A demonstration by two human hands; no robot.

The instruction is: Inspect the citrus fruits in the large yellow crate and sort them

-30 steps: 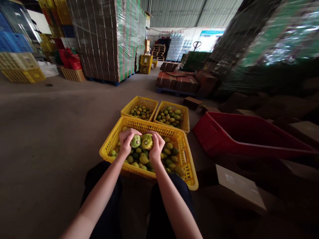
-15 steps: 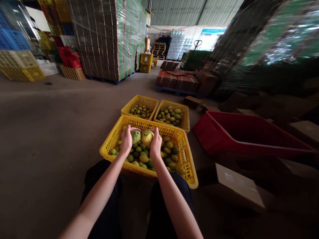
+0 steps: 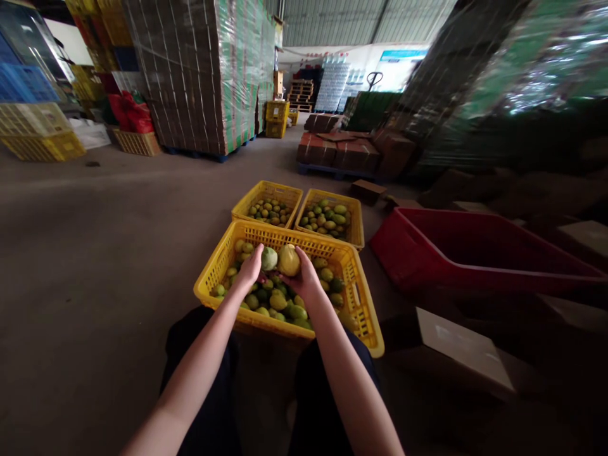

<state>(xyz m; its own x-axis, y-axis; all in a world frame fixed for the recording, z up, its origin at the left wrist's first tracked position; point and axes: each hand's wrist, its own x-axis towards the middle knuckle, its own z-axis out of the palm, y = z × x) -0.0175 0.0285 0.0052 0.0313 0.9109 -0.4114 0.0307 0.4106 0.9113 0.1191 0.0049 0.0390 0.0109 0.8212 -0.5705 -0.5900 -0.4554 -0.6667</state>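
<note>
My left hand [image 3: 251, 269] is closed around a pale green round fruit [image 3: 269, 258], its fingers partly hidden behind and under it. Right beside it, my right hand [image 3: 303, 277] cups a larger yellow fruit [image 3: 289, 260] from below and from the right. Both fruits are held close together above a yellow plastic crate [image 3: 216, 265]. Loose green and yellow fruits [image 3: 278, 300] of the same sort cover the bottom of this crate, which stands just in front of my knees. The exact kind of fruit is not clear.
Behind stand two more yellow crates, a left one [image 3: 240, 207] and a right one [image 3: 357, 221], both with fruit. At right are a red tub [image 3: 403, 256] and a cardboard box [image 3: 460, 345]. Wrapped pallet stacks [image 3: 178, 76] rise further back.
Both hands have turned the two fruits, so other sides of them show. The right hand has moved under the yellow fruit, palm more upward. The left hand has shifted slightly right.
</note>
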